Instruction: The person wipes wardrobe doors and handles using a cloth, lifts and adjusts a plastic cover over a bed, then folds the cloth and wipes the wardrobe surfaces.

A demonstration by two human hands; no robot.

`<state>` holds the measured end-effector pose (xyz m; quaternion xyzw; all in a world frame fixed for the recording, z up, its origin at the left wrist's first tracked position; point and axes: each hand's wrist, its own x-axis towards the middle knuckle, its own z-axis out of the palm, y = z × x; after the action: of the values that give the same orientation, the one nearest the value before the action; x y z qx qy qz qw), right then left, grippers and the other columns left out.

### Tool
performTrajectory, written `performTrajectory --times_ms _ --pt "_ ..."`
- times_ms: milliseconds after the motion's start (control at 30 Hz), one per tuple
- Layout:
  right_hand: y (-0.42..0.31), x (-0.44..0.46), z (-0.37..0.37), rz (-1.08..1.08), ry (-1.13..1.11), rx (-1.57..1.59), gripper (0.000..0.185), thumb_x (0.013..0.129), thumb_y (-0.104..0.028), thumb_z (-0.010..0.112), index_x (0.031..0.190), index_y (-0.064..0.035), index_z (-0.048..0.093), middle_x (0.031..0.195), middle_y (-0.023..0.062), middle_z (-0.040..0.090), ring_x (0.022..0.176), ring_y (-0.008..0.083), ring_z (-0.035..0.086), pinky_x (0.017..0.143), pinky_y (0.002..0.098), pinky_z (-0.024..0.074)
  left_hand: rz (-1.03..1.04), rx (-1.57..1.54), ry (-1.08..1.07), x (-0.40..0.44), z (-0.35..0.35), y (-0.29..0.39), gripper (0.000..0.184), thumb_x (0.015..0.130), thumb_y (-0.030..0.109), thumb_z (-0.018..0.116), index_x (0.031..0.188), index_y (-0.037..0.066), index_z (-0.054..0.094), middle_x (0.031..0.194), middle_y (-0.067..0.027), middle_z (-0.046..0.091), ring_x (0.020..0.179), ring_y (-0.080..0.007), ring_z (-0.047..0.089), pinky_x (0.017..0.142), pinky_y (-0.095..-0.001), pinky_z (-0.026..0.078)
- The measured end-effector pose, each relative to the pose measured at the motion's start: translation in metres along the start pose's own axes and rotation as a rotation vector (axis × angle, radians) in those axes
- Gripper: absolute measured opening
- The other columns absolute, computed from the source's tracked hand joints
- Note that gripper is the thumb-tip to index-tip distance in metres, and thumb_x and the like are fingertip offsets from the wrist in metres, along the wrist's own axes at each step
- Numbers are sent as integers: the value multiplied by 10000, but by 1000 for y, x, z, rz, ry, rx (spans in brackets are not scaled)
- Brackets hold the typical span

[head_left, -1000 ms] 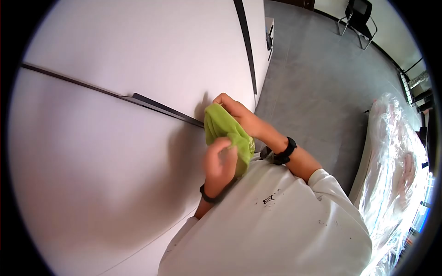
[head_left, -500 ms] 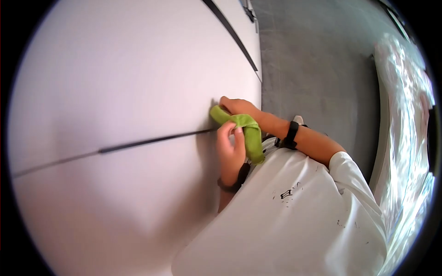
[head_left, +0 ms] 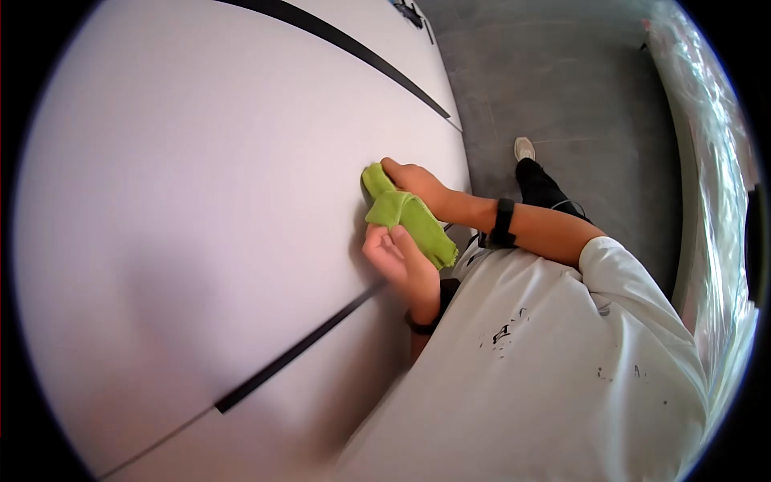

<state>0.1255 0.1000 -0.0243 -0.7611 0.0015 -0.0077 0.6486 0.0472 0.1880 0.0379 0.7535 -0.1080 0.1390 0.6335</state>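
A green cloth, folded and partly twisted, hangs between my two hands close to the white panel surface. My right hand is closed round its upper end, with the knuckles toward the panel. Lower down, my left hand pinches the cloth's near edge between thumb and fingers. A loose end of the cloth drapes toward my shirt. Each wrist wears a black band. Whether the cloth touches the panel I cannot tell.
Black strips and thin seams cross the white panel. Grey floor lies beyond its edge, with my shoe on it. Along the right side stands a long object wrapped in clear plastic film.
My view has turned, so the panel's strips slant more steeply. The cloth has been refolded between my hands and lies wider. My leg and shoe now show more.
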Motion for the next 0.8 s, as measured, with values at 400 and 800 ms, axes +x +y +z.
performTrajectory --times_ms 400,800 --pt "-11 139 -124 -328 119 365 227 837 -146 590 1029 -47 521 883 116 581 748 283 582 650 365 477 26 433 246 115 113 -62 184 959 96 462 1101 -3 399 1184 -143 468 1022 -196 492 876 -322 425" --pt "-98 230 -186 -722 -460 339 239 776 -37 594 1014 -55 581 871 100 562 719 274 566 599 345 481 246 613 1061 221 185 -10 270 908 177 477 1089 2 381 1085 -138 510 919 -182 515 796 -343 446"
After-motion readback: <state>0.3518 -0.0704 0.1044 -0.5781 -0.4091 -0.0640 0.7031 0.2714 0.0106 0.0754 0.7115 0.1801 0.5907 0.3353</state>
